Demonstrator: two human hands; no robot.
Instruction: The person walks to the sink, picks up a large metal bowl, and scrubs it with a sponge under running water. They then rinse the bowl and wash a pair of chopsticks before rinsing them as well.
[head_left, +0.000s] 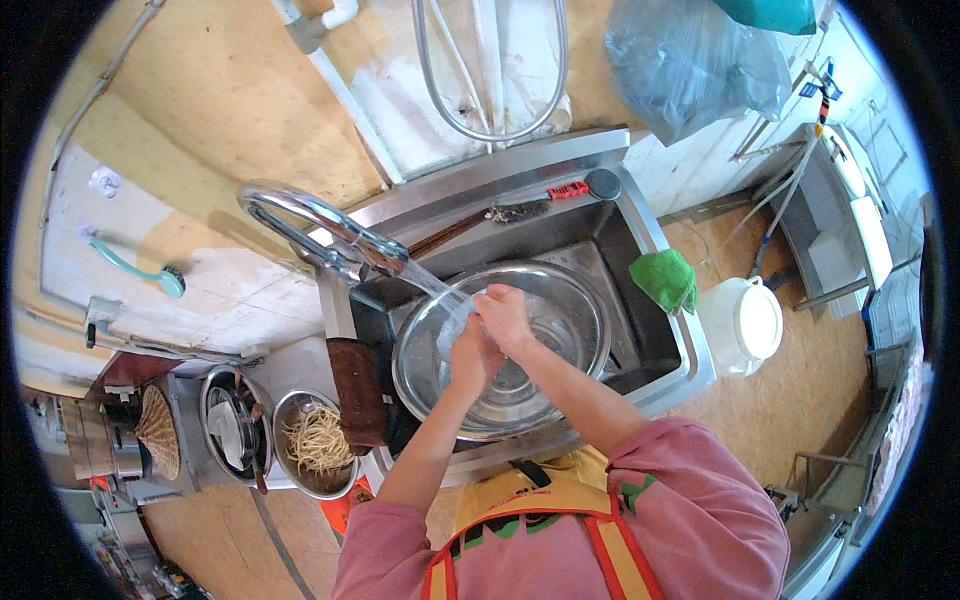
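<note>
Water runs from a chrome gooseneck faucet (382, 247) onto my two hands, which are pressed together over a large stainless steel basin (566, 349). My right hand (504, 315) is on top with its fingers curled in. Just below and to its left, my left hand (475, 356) touches it. A pale, translucent patch shows beside the fingers; whether it is splashing water or something held, I cannot tell. Some water seems to lie in the basin, which stands inside a stainless steel sink (517, 169).
A brush with a red handle (568, 190) lies along the sink's back. Over the right rim hangs a green cloth (666, 280); a brown cloth (357, 394) covers the left rim. Further left stands a bowl of pale strips (319, 441). A white lidded bucket (742, 322) is at right.
</note>
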